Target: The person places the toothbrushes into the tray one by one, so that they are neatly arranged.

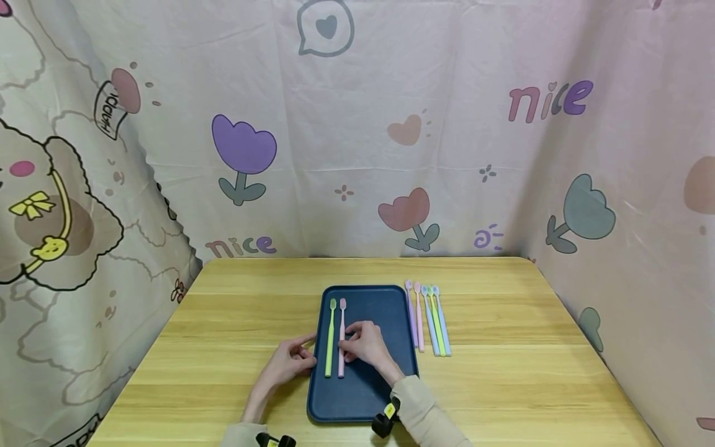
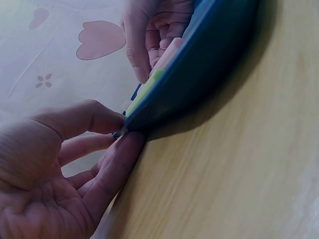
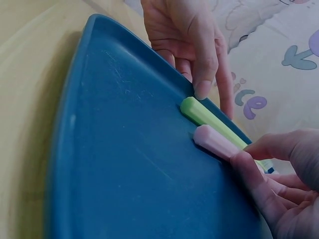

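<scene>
A dark blue tray (image 1: 357,400) lies on the wooden table. Its left rim is pinched by my left hand (image 1: 287,361), with the thumb on top and a finger at the underside in the left wrist view. Inside the tray, a green toothbrush (image 1: 329,341) lies lengthwise near that rim. Beside it, a pink toothbrush (image 1: 342,323) runs nearly parallel, a small gap between them. My right hand (image 1: 368,343) reaches over the tray and holds the pink toothbrush's handle (image 3: 214,141) between thumb and fingers. Both brush heads point to the far end.
Right of the tray, several toothbrushes lie side by side on the table: a purple one (image 1: 412,316), a pink one (image 1: 419,320), a green one (image 1: 436,323) and blue ones. A patterned curtain (image 1: 346,124) hangs behind the table (image 1: 503,372).
</scene>
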The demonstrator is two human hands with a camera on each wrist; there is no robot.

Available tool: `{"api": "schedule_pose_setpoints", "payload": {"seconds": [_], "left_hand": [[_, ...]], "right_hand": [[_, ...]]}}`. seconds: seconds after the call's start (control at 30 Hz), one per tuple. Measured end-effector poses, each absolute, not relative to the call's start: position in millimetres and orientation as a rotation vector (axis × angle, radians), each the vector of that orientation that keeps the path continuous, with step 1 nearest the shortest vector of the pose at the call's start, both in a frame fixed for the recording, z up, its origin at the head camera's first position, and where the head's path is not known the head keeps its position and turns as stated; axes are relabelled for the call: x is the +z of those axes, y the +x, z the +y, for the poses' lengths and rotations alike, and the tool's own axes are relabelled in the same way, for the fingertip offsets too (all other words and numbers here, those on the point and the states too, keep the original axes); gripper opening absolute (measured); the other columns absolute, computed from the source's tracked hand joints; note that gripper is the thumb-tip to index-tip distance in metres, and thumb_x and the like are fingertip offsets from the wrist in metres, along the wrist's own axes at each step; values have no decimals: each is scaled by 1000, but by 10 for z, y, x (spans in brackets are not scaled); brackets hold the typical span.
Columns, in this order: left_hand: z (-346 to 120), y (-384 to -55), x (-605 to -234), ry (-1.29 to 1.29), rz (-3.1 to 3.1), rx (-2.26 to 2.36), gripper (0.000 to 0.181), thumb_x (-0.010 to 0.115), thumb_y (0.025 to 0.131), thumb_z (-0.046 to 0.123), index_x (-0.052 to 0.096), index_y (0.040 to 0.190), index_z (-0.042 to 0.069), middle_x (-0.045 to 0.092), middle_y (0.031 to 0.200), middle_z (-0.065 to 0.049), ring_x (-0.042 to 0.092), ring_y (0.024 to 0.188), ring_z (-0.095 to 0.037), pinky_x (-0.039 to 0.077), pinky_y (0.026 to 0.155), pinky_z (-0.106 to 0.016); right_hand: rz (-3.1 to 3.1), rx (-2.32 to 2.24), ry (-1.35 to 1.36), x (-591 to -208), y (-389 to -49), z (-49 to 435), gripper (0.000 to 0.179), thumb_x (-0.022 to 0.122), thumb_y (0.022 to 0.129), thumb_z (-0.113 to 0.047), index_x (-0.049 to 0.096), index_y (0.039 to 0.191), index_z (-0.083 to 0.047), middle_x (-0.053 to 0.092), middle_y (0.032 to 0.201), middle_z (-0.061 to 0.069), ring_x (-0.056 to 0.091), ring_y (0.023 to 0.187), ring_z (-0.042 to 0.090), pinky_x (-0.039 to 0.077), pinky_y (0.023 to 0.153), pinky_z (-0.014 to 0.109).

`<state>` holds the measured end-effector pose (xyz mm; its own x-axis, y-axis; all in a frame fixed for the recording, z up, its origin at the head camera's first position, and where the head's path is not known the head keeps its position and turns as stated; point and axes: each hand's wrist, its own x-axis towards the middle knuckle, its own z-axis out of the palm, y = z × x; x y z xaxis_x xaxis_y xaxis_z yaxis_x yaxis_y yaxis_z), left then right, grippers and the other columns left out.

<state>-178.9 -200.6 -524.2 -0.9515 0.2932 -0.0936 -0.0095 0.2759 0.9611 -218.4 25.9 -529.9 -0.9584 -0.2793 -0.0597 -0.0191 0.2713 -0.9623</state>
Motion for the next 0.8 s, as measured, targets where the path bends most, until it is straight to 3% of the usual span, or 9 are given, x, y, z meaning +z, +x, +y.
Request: {"api": "schedule_pose_setpoints", "payload": {"seconds": [0.8], "left_hand": [[-2011, -1805, -5248, 272, 2311, 1707, 66, 68, 86, 2, 43, 146, -11, 69, 86, -15, 62, 70, -9, 57, 64, -23]], "right_hand": [[2282, -1787, -286, -5311, -2176, 247, 31, 74, 87, -7, 65, 113, 9, 73, 72, 12, 69, 54, 13, 60, 54, 31]]}}
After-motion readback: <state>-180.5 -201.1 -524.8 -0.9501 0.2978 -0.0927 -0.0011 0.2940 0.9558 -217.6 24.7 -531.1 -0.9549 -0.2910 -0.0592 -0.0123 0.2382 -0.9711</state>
